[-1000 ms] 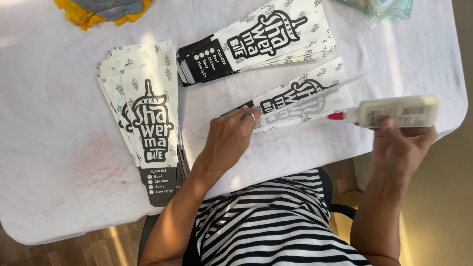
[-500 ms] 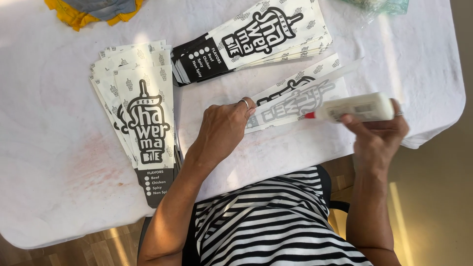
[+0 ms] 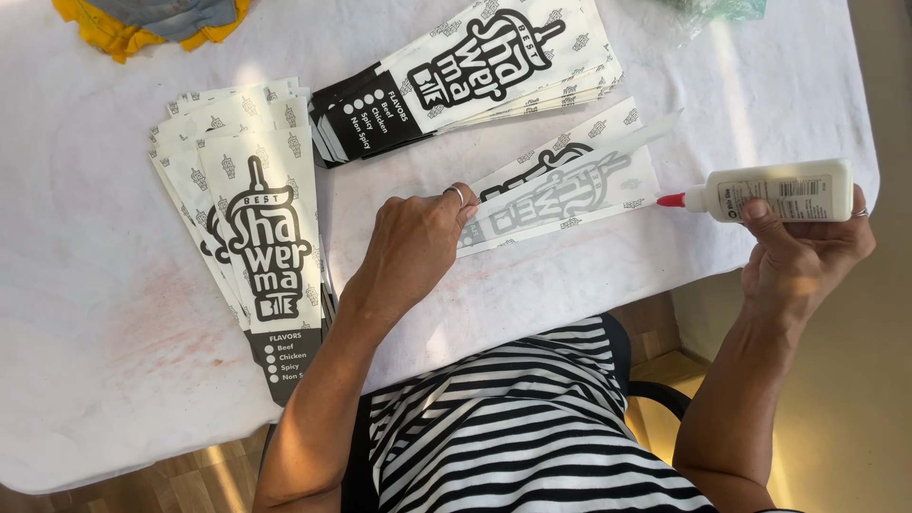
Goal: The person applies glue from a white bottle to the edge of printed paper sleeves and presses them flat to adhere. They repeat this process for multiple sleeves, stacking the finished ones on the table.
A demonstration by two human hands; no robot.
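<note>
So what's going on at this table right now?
A person in a striped top sits at a white table. Their left hand presses down one end of a printed paper sleeve lying flat. Their right hand holds a white glue bottle on its side, its red tip pointing at the sleeve's far end. Two stacks of similar sleeves lie nearby: one to the left, one farther back.

bench point(image 3: 114, 380): white cover, faint pink stain | paper sleeves point(image 3: 261, 237): white, black lettering, small grey motifs, black end band | glue bottle point(image 3: 784, 190): white, red tip | shirt point(image 3: 532, 427): black-and-white stripes | cloth point(image 3: 142, 21) at the bench's far edge: yellow and grey-blue
</note>
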